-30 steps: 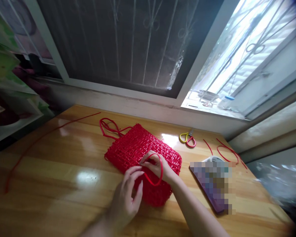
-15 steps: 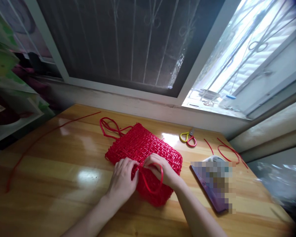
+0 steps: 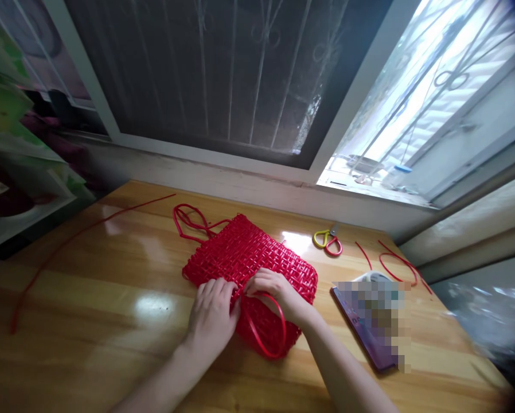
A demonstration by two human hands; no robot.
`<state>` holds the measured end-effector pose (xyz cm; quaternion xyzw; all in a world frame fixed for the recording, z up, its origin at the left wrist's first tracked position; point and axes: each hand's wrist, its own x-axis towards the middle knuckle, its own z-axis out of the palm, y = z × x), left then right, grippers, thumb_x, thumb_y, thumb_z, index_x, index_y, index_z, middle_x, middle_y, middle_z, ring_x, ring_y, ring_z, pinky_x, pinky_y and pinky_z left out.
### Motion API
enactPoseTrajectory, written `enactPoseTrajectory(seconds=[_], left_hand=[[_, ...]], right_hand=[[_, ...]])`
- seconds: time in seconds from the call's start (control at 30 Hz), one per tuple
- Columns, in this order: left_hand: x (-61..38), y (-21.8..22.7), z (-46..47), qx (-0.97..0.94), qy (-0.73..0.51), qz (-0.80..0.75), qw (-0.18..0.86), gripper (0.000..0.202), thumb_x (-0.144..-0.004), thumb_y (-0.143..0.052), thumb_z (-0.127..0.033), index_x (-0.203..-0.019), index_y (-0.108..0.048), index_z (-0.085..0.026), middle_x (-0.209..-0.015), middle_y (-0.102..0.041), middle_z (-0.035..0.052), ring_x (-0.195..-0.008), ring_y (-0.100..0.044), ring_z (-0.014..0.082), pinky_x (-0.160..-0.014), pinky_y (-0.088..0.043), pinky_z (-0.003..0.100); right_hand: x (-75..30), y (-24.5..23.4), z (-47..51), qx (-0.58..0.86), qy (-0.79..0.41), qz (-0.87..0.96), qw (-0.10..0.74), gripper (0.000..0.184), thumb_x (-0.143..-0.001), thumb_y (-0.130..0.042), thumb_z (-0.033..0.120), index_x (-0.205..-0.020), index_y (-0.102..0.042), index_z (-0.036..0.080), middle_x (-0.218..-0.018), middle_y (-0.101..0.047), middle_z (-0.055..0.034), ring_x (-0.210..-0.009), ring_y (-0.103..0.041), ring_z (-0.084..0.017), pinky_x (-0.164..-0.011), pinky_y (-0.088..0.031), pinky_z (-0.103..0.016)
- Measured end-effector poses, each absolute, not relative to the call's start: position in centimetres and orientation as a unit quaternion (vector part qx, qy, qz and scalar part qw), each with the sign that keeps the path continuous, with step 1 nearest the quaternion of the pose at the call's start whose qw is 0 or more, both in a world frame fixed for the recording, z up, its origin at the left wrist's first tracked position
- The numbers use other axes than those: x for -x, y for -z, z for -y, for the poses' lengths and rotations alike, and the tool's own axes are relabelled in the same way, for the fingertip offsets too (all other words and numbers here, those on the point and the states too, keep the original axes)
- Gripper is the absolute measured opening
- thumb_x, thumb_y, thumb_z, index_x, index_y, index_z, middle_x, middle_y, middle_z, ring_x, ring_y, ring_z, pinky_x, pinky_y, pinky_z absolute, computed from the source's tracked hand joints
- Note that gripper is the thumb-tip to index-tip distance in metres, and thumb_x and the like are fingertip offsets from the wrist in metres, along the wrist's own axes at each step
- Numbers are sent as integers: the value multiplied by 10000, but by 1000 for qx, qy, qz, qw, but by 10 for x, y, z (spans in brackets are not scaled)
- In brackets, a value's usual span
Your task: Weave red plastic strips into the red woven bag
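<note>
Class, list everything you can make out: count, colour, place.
table: 1, brown, foreground
weave: 1, red, table centre
cord loop: 1, red, over weave
cord bundle: 1, red, weave's far corner
loose cords: 2+, red, table's left and right
scissors: 1, yellow and red, beyond weave
slab: 1, purple, right of weave
round object: 1, white, behind slab
window: 1, pale frame, behind table
jar: 1, blue lid, by window
shelf: 1, white, far left
left hand, right hand: 2, bare, at weave
</note>
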<state>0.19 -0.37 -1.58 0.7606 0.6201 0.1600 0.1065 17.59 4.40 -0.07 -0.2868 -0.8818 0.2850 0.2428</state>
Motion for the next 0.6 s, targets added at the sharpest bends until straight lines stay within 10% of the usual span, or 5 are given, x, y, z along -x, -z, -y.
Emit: enactPoseTrajectory(seconds=[0.6], left_hand=[[-1,8,-11,-724,-115,-633,248,214,-747,-479,-169,-915,-608,-199,-856,-651,42,-792,-586,177,-711,-393,276]], right_hand=[[-179,4,-46,303,-277,881,236,157,-848,-482,104,-796,-610,178,-812,-649,-35,-792,-541,-150,-728,-450,-275]])
